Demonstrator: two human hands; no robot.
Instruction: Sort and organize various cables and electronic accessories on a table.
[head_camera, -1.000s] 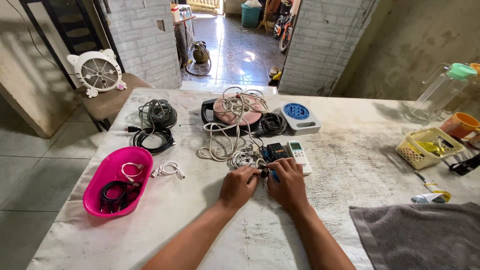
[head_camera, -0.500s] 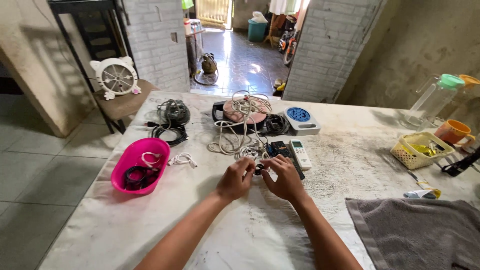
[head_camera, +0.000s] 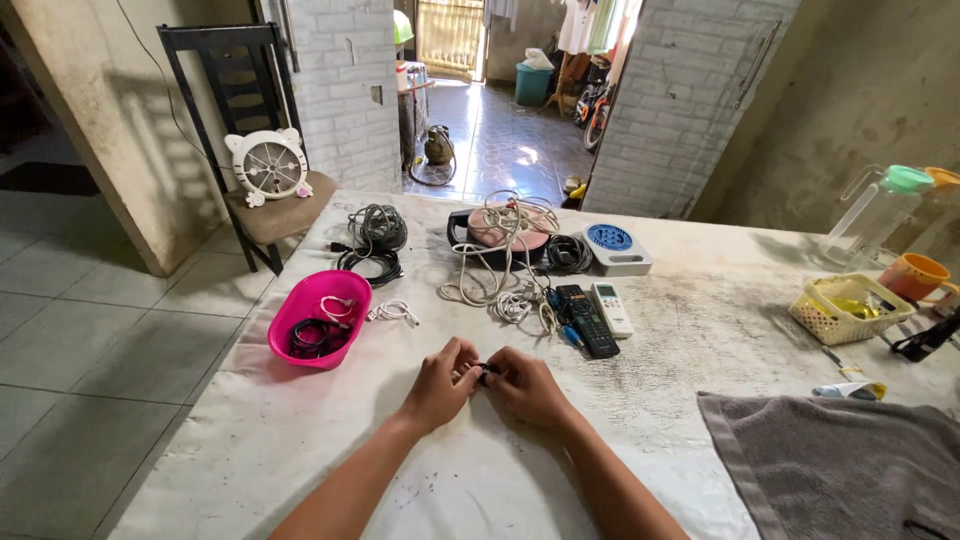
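Bare table (head_camera: 420, 470) around both hands; remotes (head_camera: 590, 318) and pink tub (head_camera: 318, 318) crowd beyond.

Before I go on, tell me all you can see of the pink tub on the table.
The pink tub is an oval, glossy basin that looks like plastic, sitting upright near the table's left edge. Inside lie a coiled black cable and a small white cable towards its far rim. Another white cable lies on the table just to its right. Neither hand touches it; the left hand is nearer.

Basin (head_camera: 300, 315) lies left of the remotes (head_camera: 598, 315), towel (head_camera: 840, 460) far right.
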